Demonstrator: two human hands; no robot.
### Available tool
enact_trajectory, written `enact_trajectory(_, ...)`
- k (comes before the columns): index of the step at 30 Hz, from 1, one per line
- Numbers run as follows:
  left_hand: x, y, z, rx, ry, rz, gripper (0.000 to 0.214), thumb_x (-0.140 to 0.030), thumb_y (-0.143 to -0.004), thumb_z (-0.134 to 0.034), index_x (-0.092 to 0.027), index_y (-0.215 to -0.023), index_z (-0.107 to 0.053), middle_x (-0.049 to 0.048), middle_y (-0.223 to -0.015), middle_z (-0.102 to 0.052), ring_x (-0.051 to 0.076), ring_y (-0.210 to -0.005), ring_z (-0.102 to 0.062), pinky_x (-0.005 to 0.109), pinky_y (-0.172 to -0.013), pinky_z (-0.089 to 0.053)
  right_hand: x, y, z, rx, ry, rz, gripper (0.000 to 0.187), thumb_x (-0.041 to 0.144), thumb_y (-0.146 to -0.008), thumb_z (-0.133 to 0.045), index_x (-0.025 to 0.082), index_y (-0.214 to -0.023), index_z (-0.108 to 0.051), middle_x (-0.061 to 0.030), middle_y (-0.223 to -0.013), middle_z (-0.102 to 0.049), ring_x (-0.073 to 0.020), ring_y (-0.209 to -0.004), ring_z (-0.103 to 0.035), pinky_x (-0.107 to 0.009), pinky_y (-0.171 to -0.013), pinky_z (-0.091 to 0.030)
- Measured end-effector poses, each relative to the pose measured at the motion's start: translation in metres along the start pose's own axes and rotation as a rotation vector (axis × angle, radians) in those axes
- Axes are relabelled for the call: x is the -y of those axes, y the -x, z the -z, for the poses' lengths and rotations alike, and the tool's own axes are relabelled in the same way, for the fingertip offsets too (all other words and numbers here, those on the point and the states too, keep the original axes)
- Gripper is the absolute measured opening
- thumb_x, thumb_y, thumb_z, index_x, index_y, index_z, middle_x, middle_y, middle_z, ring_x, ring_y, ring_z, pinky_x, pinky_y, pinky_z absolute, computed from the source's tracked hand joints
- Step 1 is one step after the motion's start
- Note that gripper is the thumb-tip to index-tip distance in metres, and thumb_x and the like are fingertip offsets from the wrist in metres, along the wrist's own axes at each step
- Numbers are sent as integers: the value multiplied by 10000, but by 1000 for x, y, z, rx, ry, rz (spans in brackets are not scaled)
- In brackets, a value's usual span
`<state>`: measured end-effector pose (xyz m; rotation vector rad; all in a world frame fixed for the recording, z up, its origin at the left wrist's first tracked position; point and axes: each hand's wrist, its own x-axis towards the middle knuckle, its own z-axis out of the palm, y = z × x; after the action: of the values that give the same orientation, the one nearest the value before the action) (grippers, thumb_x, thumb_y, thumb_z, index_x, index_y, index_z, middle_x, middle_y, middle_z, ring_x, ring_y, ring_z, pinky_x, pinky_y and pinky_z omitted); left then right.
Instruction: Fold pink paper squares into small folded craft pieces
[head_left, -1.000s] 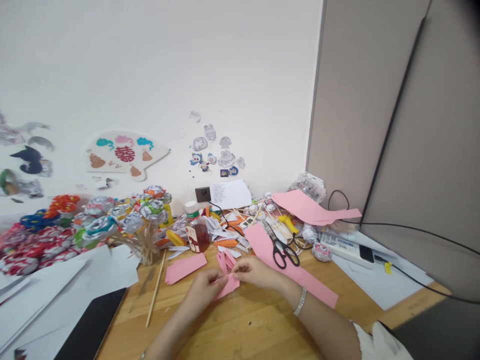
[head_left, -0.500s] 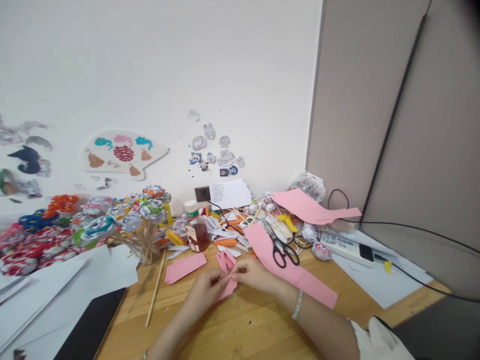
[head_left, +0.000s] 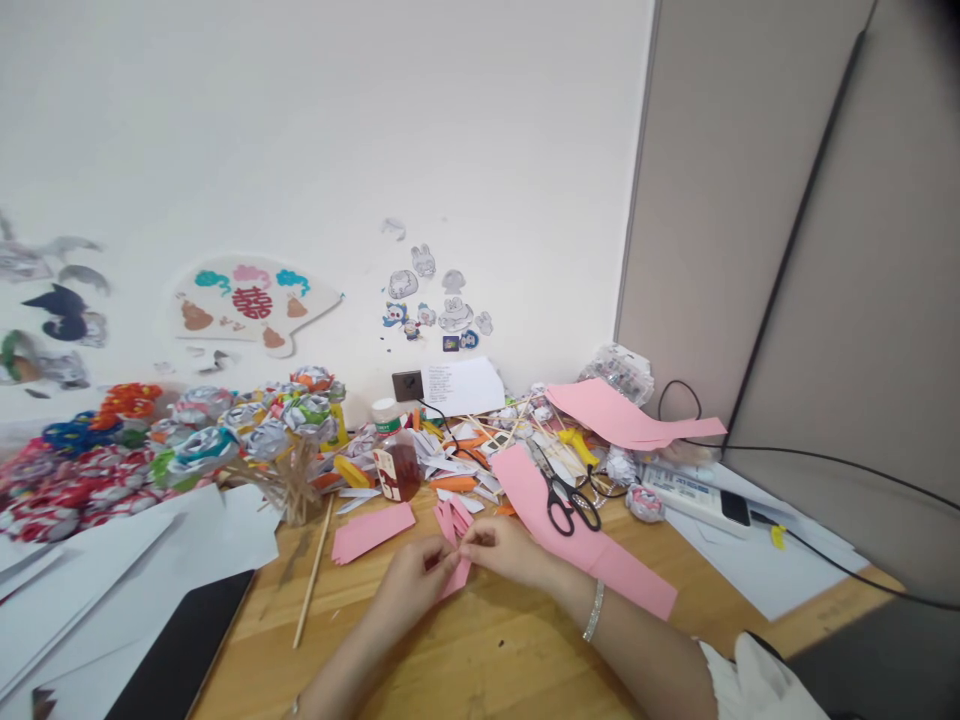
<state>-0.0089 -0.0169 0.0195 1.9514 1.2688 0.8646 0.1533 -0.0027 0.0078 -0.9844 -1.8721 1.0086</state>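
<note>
My left hand [head_left: 420, 575] and my right hand [head_left: 504, 550] meet over the wooden table, fingertips pinched together on a small piece of pink paper [head_left: 457, 578]. How the paper is folded between the fingers is too small to tell. Just beyond the fingertips lie several folded pink strips [head_left: 450, 515]. A stack of pink paper pieces [head_left: 373, 532] rests to the left of them. On the right, black-handled scissors [head_left: 570, 503] lie on a long sheet of pink paper [head_left: 615, 565], close to my right wrist.
A jar of dark reddish liquid [head_left: 395, 460] stands behind the pink stack. Paper flowers [head_left: 262, 435] crowd the back left. A wooden stick [head_left: 313, 575], white sheets [head_left: 97, 600] and a black board [head_left: 184, 645] lie left. A power strip [head_left: 697, 500] with cables sits right.
The camera view has shifted very slightly. Both hands keep their pinch on the pink paper, with only a tiny movement of the fingers.
</note>
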Motion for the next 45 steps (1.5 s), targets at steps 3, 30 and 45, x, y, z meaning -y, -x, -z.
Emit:
enact_trajectory(3,2,-1,-1,32,-65,-55,304,-372,-723,-474,-141,-539,-542,-15,-525,-484,132,-537,-420,212,-501,-296,1,0,0,-23,61,37,110,207,-708,-548,136,-648,-607,16,-604,-537,-100,-584,-462,-185,-517,-339)
enact_trajectory(30,3,3,13,159,309,252,331,-465,-691,-531,-159,-565,-508,-29,-481,-562,122,-464,-520,211,-475,-349,-19,-9,15,30,21,23,120,226,-671,-590,116,-623,-584,41,-542,-476,-73,-518,-404,-172,-467,-299)
enact_trajectory(45,-8,-2,17,54,390,265,444,-577,-561,-580,-134,-565,-546,-14,-429,-536,131,-416,-506,234,-451,-365,-8,-9,30,211,-415,-45,377,484,-714,-556,114,-781,-575,-9,-659,-572,-113,-618,-550,-248,-631,-417)
